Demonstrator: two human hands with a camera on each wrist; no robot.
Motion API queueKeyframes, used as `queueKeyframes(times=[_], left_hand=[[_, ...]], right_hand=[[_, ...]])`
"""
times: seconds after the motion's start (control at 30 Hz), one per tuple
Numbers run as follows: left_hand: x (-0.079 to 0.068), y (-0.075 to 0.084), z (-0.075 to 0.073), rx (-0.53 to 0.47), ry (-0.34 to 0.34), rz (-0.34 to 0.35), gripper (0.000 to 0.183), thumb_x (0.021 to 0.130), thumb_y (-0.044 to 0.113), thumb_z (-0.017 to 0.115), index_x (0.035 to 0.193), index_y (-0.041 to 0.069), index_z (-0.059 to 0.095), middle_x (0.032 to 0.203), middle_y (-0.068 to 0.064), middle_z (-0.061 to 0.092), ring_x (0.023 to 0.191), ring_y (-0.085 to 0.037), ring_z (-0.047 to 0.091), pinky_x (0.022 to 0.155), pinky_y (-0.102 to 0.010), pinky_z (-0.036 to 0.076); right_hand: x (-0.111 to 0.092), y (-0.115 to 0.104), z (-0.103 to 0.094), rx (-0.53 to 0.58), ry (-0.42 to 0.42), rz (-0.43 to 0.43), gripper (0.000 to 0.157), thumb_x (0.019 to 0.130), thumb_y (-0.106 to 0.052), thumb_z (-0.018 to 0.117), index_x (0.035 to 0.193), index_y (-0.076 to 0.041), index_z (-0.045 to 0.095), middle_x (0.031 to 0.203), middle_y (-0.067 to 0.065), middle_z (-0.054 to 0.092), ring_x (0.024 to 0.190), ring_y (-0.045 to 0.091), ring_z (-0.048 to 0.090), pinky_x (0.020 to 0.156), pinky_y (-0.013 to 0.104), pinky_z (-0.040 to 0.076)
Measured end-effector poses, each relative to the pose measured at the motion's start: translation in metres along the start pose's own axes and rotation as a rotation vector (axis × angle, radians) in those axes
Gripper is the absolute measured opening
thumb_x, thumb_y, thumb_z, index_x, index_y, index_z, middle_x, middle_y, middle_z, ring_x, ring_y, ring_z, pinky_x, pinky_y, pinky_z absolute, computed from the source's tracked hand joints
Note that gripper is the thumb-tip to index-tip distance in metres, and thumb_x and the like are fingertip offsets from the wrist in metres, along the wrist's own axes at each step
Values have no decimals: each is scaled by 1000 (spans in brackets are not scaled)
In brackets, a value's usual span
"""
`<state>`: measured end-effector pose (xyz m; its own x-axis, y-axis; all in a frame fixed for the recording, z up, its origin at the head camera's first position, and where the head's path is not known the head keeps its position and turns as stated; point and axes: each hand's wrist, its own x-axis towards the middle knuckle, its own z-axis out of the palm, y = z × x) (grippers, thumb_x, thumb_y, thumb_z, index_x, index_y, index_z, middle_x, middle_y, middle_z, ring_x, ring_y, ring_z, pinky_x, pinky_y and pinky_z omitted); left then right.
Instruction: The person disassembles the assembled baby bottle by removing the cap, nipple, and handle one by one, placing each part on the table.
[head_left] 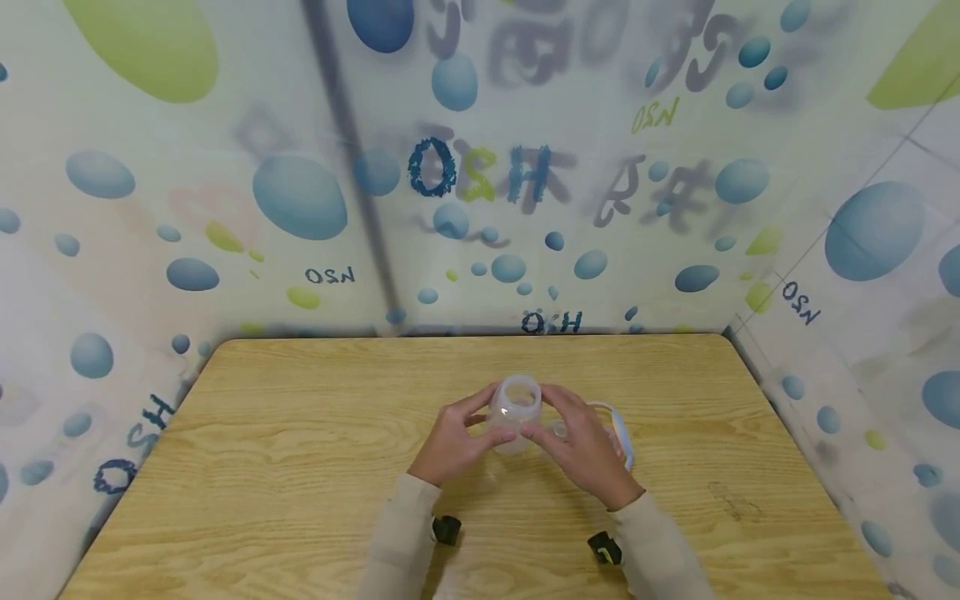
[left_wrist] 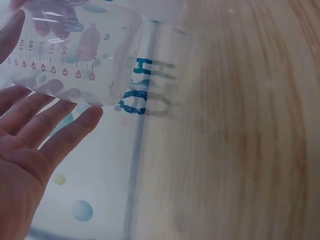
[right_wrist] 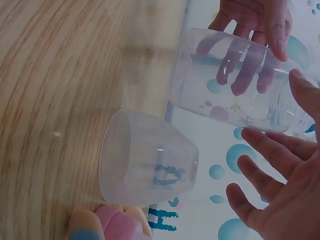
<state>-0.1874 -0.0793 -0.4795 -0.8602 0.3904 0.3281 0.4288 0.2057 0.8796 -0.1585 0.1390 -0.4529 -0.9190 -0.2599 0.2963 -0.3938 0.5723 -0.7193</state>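
Note:
A clear baby bottle (head_left: 516, 414) is held upright with its open mouth up, and its base shows above the tabletop in the right wrist view. Red scale marks run along the bottle (left_wrist: 55, 62) in the left wrist view. My left hand (head_left: 459, 435) grips one side, thumb in front and fingers behind. On the other side, my right hand (head_left: 588, 446) holds the bottle near its neck between thumb and forefinger, the other fingers stretched out. Below the right hand, a translucent dome-shaped cap (right_wrist: 150, 160) stands on the table.
Beside the cap lies a pink, tan and blue object (right_wrist: 117, 225), partly hidden by the right hand in the head view, where a blue-white curved part (head_left: 622, 437) shows. The wooden table (head_left: 315, 417) ends at a printed wall sheet (head_left: 480, 275).

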Motion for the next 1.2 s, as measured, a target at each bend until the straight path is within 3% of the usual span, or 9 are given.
queueKeyframes(times=[0.33, 0.6, 0.7, 0.9, 1.0, 1.2], left_hand=[[1, -12, 0, -47, -20, -79, 67, 83, 24, 82, 143, 13, 55, 141, -5, 58, 126, -23, 57, 90, -42, 56], [1, -14, 1, -65, -40, -140, 69, 82, 13, 82, 144, 8, 52, 141, -15, 56, 127, -30, 56, 92, -50, 54], [1, -10, 2, -65, -51, -164, 69, 83, 9, 81, 144, 3, 50, 142, -20, 54, 128, -34, 54, 93, -53, 53], [0, 17, -4, -86, -73, -171, 64, 84, 6, 79, 141, -3, 51, 139, -26, 55, 127, -38, 54, 92, -55, 53], [0, 20, -6, -87, -78, -176, 63, 84, 6, 79, 140, -3, 52, 138, -26, 55, 127, -39, 54, 92, -56, 52], [1, -4, -2, -87, -82, -191, 67, 85, 5, 79, 144, -2, 48, 141, -25, 52, 130, -40, 51, 94, -59, 50]], right_hand=[[-1, 4, 6, -142, -12, 5, 58, 93, -40, 70, 141, -9, 56, 143, 17, 53, 132, 39, 47, 101, 67, 39], [-2, 6, 9, -192, -23, 15, 62, 92, -39, 71, 141, -6, 55, 144, 20, 51, 134, 39, 45, 103, 67, 37], [-2, 6, 9, -198, -26, 16, 61, 92, -39, 71, 141, -5, 55, 143, 21, 51, 133, 40, 46, 103, 67, 37], [-2, 5, 9, -203, -29, 17, 61, 92, -37, 72, 140, -4, 56, 141, 21, 53, 131, 40, 48, 102, 68, 38], [-2, 5, 9, -204, -34, 18, 61, 92, -38, 72, 140, -4, 55, 140, 20, 54, 131, 39, 49, 102, 67, 38], [-1, 5, 10, -192, -42, 19, 62, 92, -39, 71, 142, -5, 54, 139, 17, 56, 130, 37, 50, 104, 66, 37]])
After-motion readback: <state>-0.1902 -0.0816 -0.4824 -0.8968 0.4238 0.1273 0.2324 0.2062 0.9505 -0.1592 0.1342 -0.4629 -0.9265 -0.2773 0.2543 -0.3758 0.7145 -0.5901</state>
